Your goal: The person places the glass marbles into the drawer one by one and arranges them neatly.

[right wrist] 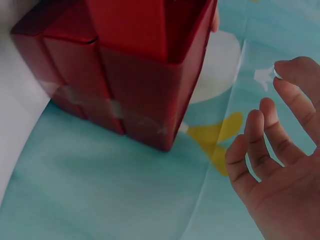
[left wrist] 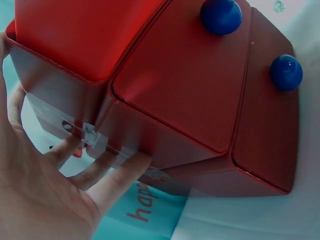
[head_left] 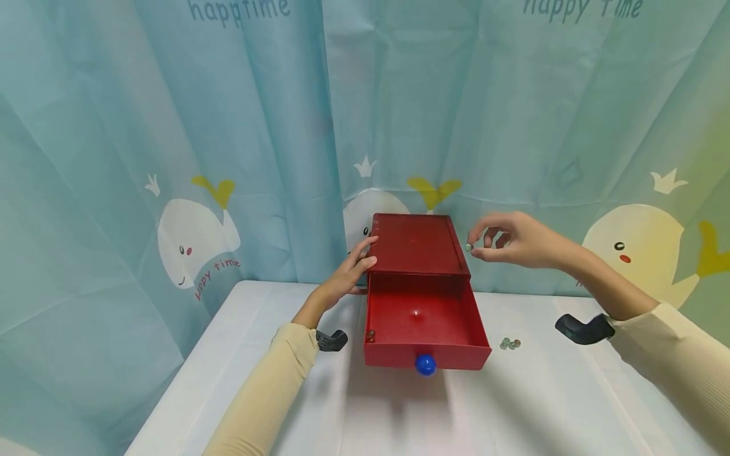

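Observation:
A red drawer box [head_left: 419,244] stands on the table with its top drawer [head_left: 428,353] pulled out, a blue knob [head_left: 425,365] on its front. Small marbles [head_left: 371,336] lie in the drawer's front left corner. My left hand [head_left: 345,277] rests against the box's left side; its fingers [left wrist: 120,182] are spread and fairly straight along the taped wall. To the right of the box, my right hand [head_left: 507,239] is raised, pinching a small glassy marble [head_left: 469,247] between thumb and forefinger. In the right wrist view the fingertips mostly hide that marble [right wrist: 277,73].
A small cluster of marbles [head_left: 510,344] lies on the white table [head_left: 547,399], right of the drawer. Below the top drawer, the left wrist view shows two shut drawers with blue knobs [left wrist: 286,73]. A blue whale-print curtain [head_left: 274,152] hangs behind the table.

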`<action>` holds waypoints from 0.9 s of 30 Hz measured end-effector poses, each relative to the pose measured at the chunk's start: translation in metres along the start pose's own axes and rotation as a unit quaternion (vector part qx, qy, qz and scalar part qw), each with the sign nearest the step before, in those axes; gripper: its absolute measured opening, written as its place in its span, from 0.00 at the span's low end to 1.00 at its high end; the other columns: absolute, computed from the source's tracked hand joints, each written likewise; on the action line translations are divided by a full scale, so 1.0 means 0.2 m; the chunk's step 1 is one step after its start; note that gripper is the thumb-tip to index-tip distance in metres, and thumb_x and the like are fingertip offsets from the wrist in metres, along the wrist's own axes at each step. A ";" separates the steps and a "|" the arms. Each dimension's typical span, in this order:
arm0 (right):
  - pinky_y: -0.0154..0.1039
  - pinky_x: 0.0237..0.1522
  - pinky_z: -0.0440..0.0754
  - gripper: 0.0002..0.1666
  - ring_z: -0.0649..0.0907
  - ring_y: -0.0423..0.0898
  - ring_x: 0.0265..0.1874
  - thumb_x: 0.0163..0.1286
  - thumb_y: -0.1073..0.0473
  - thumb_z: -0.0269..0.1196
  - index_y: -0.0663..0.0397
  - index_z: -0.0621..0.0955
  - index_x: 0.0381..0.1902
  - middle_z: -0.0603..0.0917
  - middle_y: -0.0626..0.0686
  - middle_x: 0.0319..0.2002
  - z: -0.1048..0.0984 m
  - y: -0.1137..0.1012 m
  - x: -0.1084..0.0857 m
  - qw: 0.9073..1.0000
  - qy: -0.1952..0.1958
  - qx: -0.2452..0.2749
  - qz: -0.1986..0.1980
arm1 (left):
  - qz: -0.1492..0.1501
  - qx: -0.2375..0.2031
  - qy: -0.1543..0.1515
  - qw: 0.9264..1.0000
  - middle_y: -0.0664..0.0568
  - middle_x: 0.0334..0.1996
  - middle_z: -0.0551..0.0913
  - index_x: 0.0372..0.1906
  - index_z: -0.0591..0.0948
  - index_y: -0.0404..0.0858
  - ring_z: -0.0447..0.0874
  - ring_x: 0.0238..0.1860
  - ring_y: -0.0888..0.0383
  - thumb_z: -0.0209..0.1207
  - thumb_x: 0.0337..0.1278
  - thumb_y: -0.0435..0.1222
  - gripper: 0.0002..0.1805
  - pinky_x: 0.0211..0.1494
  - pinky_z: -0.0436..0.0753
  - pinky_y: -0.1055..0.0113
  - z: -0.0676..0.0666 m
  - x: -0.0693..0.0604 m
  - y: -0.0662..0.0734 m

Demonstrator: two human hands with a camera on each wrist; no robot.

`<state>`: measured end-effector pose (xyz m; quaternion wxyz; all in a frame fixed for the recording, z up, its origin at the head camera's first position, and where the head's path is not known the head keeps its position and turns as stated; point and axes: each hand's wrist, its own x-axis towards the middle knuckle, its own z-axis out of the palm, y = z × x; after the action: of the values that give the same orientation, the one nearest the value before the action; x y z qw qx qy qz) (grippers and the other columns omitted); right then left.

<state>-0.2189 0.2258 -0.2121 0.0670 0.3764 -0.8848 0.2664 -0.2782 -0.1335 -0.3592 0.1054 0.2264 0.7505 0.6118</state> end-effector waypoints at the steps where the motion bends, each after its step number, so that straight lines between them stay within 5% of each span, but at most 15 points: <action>1: 0.36 0.37 0.86 0.09 0.83 0.42 0.34 0.67 0.60 0.72 0.46 0.85 0.44 0.84 0.43 0.38 0.00 -0.01 0.02 1.000 -0.009 0.002 -0.001 | 0.000 0.000 0.000 1.000 0.48 0.78 0.56 0.79 0.54 0.68 0.61 0.75 0.44 0.48 0.72 0.54 0.34 0.60 0.79 0.36 0.00 0.00 0.00; 14: 0.40 0.35 0.86 0.09 0.83 0.45 0.34 0.66 0.61 0.71 0.43 0.85 0.42 0.83 0.45 0.38 0.11 -0.16 0.26 0.996 -0.084 0.028 -0.026 | 0.002 -0.005 -0.003 1.000 0.48 0.79 0.53 0.80 0.54 0.67 0.60 0.76 0.43 0.48 0.72 0.54 0.35 0.61 0.78 0.35 0.00 0.00 0.00; 27: 0.43 0.38 0.87 0.10 0.83 0.45 0.34 0.64 0.60 0.73 0.45 0.85 0.42 0.85 0.45 0.38 0.28 -0.19 0.42 0.991 -0.111 0.051 -0.059 | 0.002 0.005 0.003 1.000 0.47 0.80 0.52 0.80 0.54 0.68 0.58 0.76 0.43 0.48 0.72 0.55 0.34 0.60 0.79 0.36 0.00 -0.01 0.00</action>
<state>-0.2467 0.1221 -0.2174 -0.0353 0.4577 -0.8486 0.2630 -0.2766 -0.1332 -0.3587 0.1012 0.2264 0.7538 0.6085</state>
